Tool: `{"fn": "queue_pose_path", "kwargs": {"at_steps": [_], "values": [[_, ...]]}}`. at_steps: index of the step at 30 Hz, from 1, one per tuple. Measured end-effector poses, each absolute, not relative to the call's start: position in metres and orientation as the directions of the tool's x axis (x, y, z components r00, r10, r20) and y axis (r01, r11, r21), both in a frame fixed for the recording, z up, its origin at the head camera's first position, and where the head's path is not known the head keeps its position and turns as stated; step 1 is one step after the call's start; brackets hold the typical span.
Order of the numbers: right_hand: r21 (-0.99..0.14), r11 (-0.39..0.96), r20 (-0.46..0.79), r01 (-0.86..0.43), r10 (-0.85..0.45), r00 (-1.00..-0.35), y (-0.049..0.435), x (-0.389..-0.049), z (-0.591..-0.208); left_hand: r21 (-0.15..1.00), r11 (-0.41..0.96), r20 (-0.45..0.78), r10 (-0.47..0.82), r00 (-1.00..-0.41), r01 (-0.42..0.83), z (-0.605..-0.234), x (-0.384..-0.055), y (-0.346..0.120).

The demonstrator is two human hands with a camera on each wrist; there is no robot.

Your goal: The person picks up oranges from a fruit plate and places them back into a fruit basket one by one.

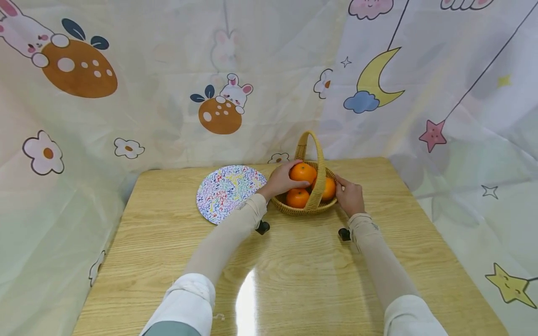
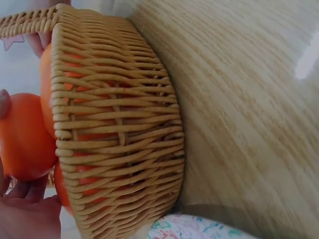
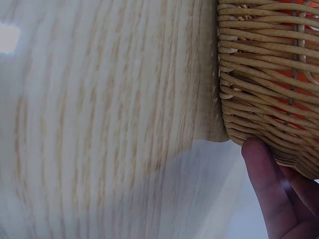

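Observation:
A woven wicker basket [image 1: 294, 211] with a tall arched handle [image 1: 321, 163] stands upright on the table and contains oranges. My left hand [image 1: 279, 182] reaches in from the left, thumb and fingers around the top orange [image 1: 302, 172]. Below it lie another orange [image 1: 298, 199] and one to the right [image 1: 329, 190], partly behind the handle. The left wrist view shows the gripped orange [image 2: 25, 137] at the basket's rim. My right hand [image 1: 351, 198] holds the basket's right side; in the right wrist view a fingertip [image 3: 254, 149] touches the outer wicker wall [image 3: 264, 74].
A round, flat mat or plate [image 1: 222, 191] with a multicoloured squiggle pattern lies left of the basket, partly behind the left forearm. The wooden table [image 1: 302, 275] reaches back to a printed fabric curtain [image 1: 277, 107], which also hangs along both sides.

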State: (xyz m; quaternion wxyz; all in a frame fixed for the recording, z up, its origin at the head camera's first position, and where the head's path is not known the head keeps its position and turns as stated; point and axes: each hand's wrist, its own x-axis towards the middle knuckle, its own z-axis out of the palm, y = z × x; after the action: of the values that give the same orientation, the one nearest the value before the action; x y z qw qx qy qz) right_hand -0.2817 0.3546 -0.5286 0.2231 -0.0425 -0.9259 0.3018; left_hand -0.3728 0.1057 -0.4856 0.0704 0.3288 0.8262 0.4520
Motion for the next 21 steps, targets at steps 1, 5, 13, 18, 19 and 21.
{"fn": "queue_pose_path", "kwargs": {"at_steps": [1,5,13,18,19,21], "values": [[-0.580,0.813,0.389,-0.060,0.211,-0.897,0.353,-0.282,-0.528,0.790,0.382,0.179,0.605,-0.776,0.480,-0.486,-0.372,0.105],[-0.585,0.807,0.391,-0.079,0.195,-0.900,0.350,-0.286,-0.528,0.807,0.366,0.180,0.594,-0.784,0.463,-0.488,-0.371,0.098],[-0.578,0.811,0.399,-0.090,0.185,-0.898,0.348,-0.291,-0.529,0.839,0.283,0.266,0.530,-0.805,0.465,-0.498,-0.375,0.073],[-0.570,0.818,0.391,-0.084,0.181,-0.902,0.353,-0.290,-0.528,0.816,0.285,0.332,0.483,-0.810,0.504,-0.501,-0.380,0.049],[-0.566,0.821,0.389,-0.079,0.181,-0.903,0.355,-0.290,-0.527,0.801,0.309,0.332,0.483,-0.810,0.513,-0.501,-0.382,0.042],[-0.561,0.825,0.389,-0.075,0.182,-0.903,0.358,-0.291,-0.525,0.768,0.376,0.313,0.485,-0.816,0.518,-0.498,-0.388,0.026]]}}
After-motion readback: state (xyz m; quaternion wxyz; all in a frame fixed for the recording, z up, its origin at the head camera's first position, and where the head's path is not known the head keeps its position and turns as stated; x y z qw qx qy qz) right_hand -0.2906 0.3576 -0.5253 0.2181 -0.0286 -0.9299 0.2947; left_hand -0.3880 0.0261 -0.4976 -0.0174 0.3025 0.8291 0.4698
